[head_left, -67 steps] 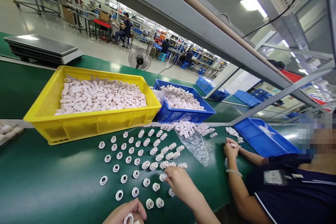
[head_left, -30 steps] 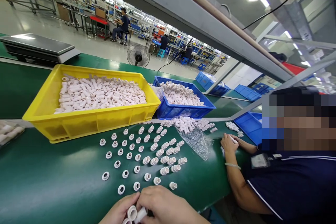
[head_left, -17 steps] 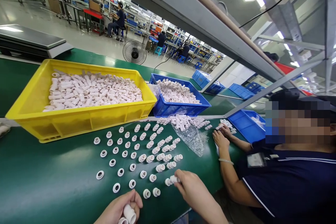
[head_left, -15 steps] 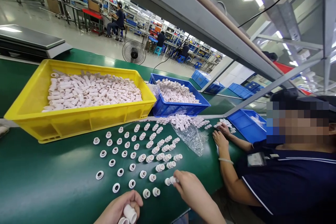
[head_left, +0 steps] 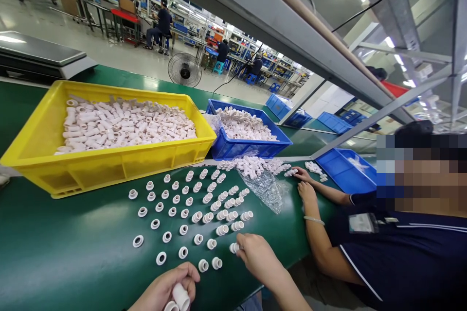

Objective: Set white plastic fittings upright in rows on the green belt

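Observation:
My left hand (head_left: pixel 164 285) is curled at the bottom of the view around white plastic pipe fittings (head_left: pixel 181 295); at least two show in its palm. To the right, my right hand (head_left: pixel 260 256) has its fingers closed on a white pipe fitting (head_left: pixel 234 248) at the table surface, and the fingertips hide part of it. Spread out beyond both hands stand several white flanged fittings (head_left: pixel 183 230) in loose rows. Farther right in that group, taller stepped fittings (head_left: pixel 222 230) stand. Two upright fittings (head_left: pixel 217 263) are between my hands.
A yellow bin (head_left: pixel 124 170) full of white fittings stands at the back left, beside a blue bin (head_left: pixel 251 149) of similar parts. Clear plastic bags (head_left: pixel 264 192) and loose fittings lie before the blue bin. A co-worker (head_left: pixel 365 252) handles white fittings at right on the green table (head_left: pixel 73 248).
My right hand has stayed low over the fitting and shifted slightly left and up, covering more of it. My left hand is almost unchanged. The co-worker's far hand has moved left.

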